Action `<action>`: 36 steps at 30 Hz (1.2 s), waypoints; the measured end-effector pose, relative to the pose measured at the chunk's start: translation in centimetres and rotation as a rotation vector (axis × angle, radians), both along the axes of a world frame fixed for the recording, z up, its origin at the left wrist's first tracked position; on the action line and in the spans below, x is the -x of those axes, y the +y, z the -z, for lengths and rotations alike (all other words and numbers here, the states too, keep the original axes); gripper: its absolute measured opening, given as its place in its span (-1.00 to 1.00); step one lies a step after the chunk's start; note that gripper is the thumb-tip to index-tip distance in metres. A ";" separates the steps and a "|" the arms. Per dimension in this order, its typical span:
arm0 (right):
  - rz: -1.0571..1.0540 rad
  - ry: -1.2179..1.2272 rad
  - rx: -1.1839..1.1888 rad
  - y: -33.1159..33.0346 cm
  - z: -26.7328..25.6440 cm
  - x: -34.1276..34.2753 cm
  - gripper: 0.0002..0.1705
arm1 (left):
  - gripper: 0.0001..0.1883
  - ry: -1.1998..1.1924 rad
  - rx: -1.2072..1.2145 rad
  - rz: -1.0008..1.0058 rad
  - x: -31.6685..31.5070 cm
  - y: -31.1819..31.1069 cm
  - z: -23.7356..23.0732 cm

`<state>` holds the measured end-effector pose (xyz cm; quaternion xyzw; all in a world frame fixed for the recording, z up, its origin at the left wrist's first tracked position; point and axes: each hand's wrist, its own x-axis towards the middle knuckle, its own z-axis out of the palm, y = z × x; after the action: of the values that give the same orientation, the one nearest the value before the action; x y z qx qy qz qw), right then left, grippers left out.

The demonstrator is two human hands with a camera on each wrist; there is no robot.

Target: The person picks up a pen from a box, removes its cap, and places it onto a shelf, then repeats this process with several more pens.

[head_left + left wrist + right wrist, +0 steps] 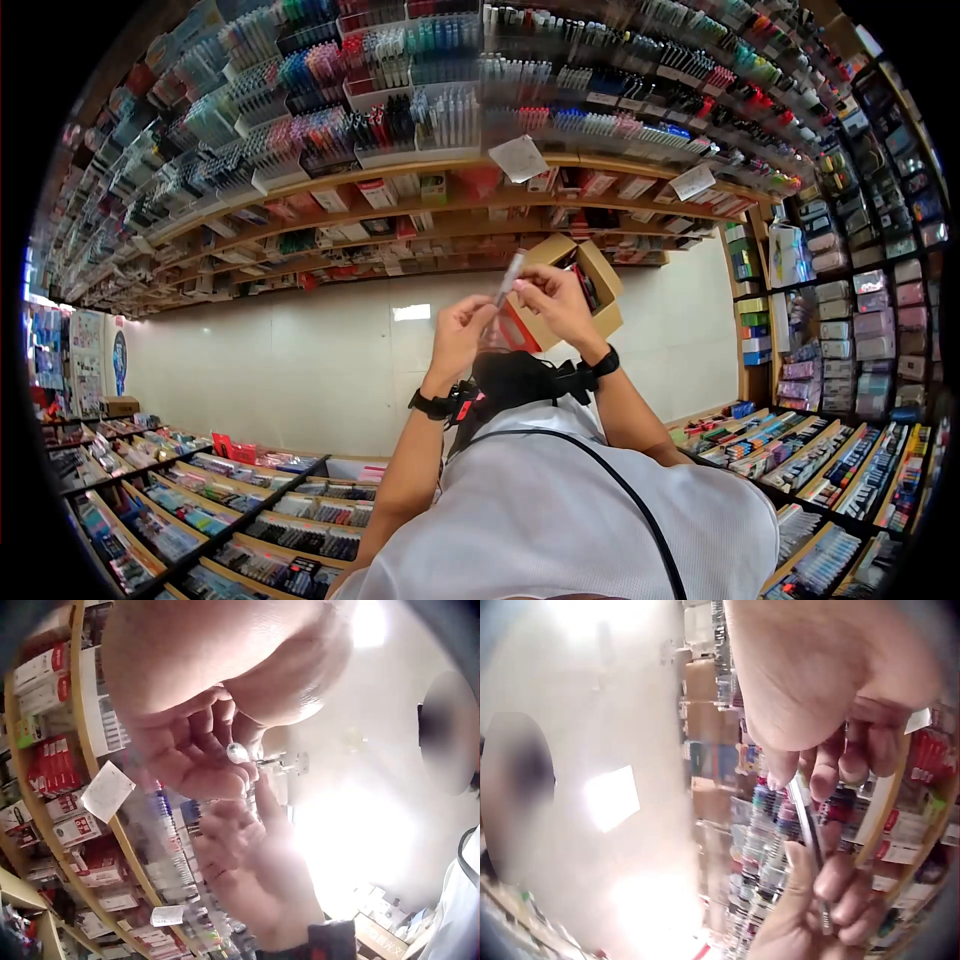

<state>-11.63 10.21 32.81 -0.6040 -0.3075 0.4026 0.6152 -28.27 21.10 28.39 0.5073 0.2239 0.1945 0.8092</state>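
Observation:
A slim pen [805, 817] with a pale, shiny barrel is held between my two hands in front of my chest. In the head view the pen [511, 277] slants up and to the right. My left hand [462, 335] grips its lower part, thumb and fingers curled round it. Nearer the upper end, my right hand [556, 298] pinches it between thumb and fingers. One rounded, clear end of the pen [237, 753] pokes out among the left fingers in the left wrist view. Much of the barrel is hidden by fingers.
An open cardboard box [604, 292] with things inside stands beyond my right hand. Tiered racks of pens [400, 125] rise ahead, over wooden shelves [400, 222] of boxed goods. Paper sheets [518, 159] hang at the shelf edge. Low pen displays [810, 455] flank me.

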 end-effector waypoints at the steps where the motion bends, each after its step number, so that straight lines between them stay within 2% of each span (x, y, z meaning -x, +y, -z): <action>1: -0.023 0.036 0.008 0.4 -1.3 -0.8 -0.78 | -0.82 0.014 -0.012 0.030 -0.8 0.5 -0.7; 5: 0.016 0.013 -0.051 3.0 -1.8 -4.6 -0.80 | -0.80 -0.034 -0.076 0.138 -4.7 4.1 -2.8; 8: 0.158 -0.024 -0.213 5.2 -1.4 -7.8 -0.86 | -0.78 -0.129 -0.053 0.209 -8.4 7.6 -4.2; 10: 0.265 -0.039 -0.232 6.8 -1.8 -10.0 -0.88 | -0.75 -0.119 -0.068 0.285 -10.9 10.1 -5.4; 11: 0.318 -0.016 -0.213 7.5 -2.1 -11.0 -0.89 | -0.75 -0.132 -0.152 0.288 -12.2 10.9 -6.1; 12: 0.316 -0.002 -0.258 8.0 -1.4 -12.2 -0.85 | -0.75 -0.145 -0.235 0.296 -13.5 11.8 -6.5; 15: 0.342 -0.055 -0.258 9.7 -1.5 -14.4 -0.72 | -0.75 -0.097 -0.256 0.307 -16.9 14.2 -6.1; 20: 0.413 -0.047 -0.317 11.7 -1.0 -17.5 -0.71 | -0.76 -0.054 -0.272 0.349 -21.5 16.8 -5.5; 22: 0.436 -0.055 -0.334 12.0 -0.7 -18.5 -0.72 | -0.78 -0.046 -0.273 0.368 -22.7 17.5 -5.1; 24: 0.397 0.100 -0.314 12.0 -1.1 -19.6 -0.75 | -0.78 -0.037 -0.231 0.341 -23.6 18.1 -4.8; 31: 0.424 0.004 -0.251 13.2 -1.3 -20.9 -0.77 | -0.77 -0.030 -0.304 0.332 -25.2 20.1 -4.0; 36: 0.417 0.037 -0.281 14.6 -0.4 -21.2 -0.79 | -0.78 -0.038 -0.284 0.316 -25.2 21.0 -3.4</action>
<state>9.55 24.81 33.19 -0.5554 -0.2180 0.2313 0.7685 -3.05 42.09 31.78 0.6413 0.0964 0.1044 0.7540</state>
